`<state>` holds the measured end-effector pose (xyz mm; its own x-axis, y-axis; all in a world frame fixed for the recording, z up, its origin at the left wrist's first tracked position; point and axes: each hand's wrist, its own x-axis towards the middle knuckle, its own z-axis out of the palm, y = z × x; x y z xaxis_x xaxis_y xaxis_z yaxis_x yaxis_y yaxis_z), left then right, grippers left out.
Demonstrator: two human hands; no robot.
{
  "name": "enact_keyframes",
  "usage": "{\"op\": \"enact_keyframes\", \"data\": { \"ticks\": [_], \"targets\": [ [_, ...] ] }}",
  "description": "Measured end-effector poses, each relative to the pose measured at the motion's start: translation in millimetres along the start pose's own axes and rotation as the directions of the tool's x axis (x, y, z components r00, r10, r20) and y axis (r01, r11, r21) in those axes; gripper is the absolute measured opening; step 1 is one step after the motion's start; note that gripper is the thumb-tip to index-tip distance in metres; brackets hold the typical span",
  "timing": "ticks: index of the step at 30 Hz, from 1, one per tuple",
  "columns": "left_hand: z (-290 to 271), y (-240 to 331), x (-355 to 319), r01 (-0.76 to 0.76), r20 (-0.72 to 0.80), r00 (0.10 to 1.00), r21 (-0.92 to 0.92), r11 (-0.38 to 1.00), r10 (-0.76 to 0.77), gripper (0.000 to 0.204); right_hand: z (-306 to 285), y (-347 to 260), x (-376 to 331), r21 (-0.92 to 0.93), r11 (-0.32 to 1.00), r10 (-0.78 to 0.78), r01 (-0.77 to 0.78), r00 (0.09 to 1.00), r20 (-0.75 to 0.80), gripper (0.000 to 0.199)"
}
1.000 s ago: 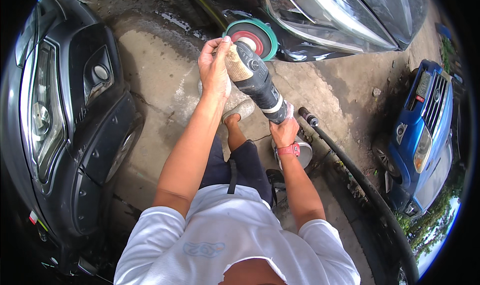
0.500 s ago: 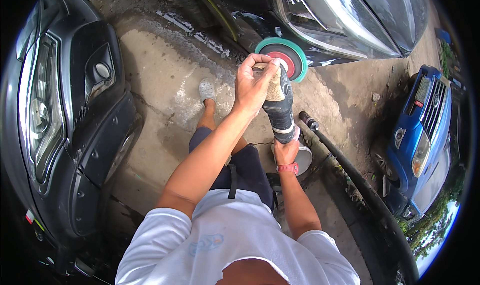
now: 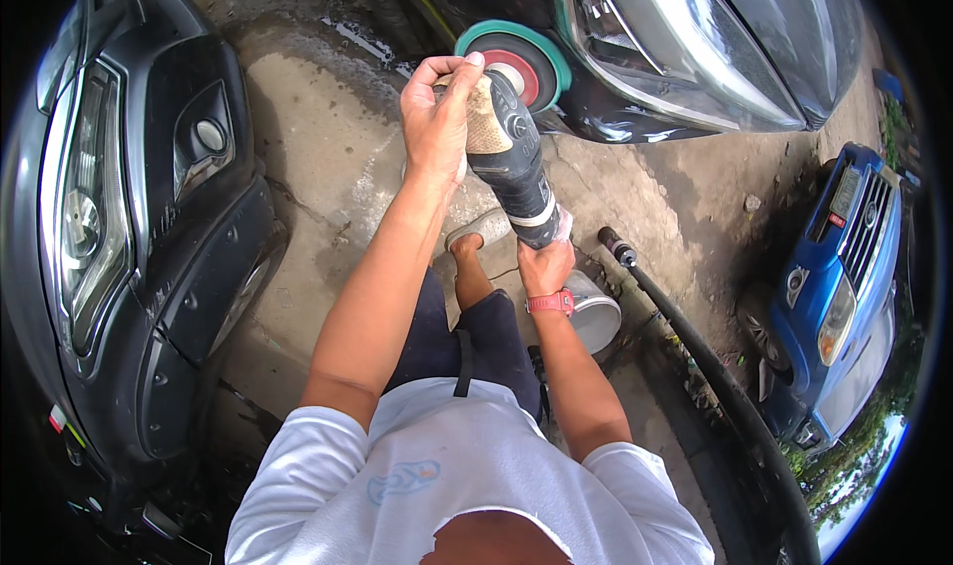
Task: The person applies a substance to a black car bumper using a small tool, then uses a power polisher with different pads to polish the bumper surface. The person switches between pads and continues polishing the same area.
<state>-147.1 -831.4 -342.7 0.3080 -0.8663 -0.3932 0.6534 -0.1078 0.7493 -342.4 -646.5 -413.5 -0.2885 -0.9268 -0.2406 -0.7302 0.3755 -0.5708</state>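
I take the polisher [image 3: 508, 158] as the landmark; both hands hold it. The left hand [image 3: 435, 118], on the left of its head, has the fingers curled over the tan patch, with the thumb tip near the pad [image 3: 537, 57]. If this hand slips while the pad spins, the fingers could meet it; whether it spins now, I cannot tell. The right hand [image 3: 546, 267] is closed around the rear end; a loose grip there could let the polisher twist, and the teal rim might scratch the headlight [image 3: 645, 44] to its upper right. Whether the pad touches the bumper [image 3: 615, 118], I cannot tell.

Well to the left of the polisher stands a dark car [image 3: 189, 78]. A metal bucket [image 3: 597, 323] is near its rear end and could block the feet. On its right, a black bar [image 3: 695, 337] narrows the space; farther right is a blue car [image 3: 829, 267].
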Motion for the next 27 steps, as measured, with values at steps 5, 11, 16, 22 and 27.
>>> {"op": "enact_keyframes", "data": {
  "ticks": [5,11,16,22,27],
  "targets": [
    [-26,-6,23,0.033,-0.108,0.994,-0.038,0.999,-0.037,0.019,17,6,6,-0.139,0.988,-0.071,0.065,0.997,-0.036,0.062],
    [-55,-30,38,0.121,-0.207,0.967,-0.13,0.984,-0.146,0.023,26,23,9,-0.266,0.964,-0.034,0.027,0.999,-0.022,0.072],
    [-69,-67,35,0.213,-0.246,0.937,-0.16,0.964,-0.248,0.026,17,42,-2,-0.276,0.959,-0.084,0.066,0.995,-0.055,0.067],
    [-79,-107,25,0.298,-0.233,0.91,-0.207,0.932,-0.343,0.029,4,57,-20,-0.336,0.941,0.016,-0.027,0.999,-0.035,0.067],
    [-82,-102,31,0.276,-0.253,0.906,-0.253,0.927,-0.339,0.03,3,50,-7,-0.378,0.926,-0.021,0.006,0.999,-0.036,0.068]
  ]
}}
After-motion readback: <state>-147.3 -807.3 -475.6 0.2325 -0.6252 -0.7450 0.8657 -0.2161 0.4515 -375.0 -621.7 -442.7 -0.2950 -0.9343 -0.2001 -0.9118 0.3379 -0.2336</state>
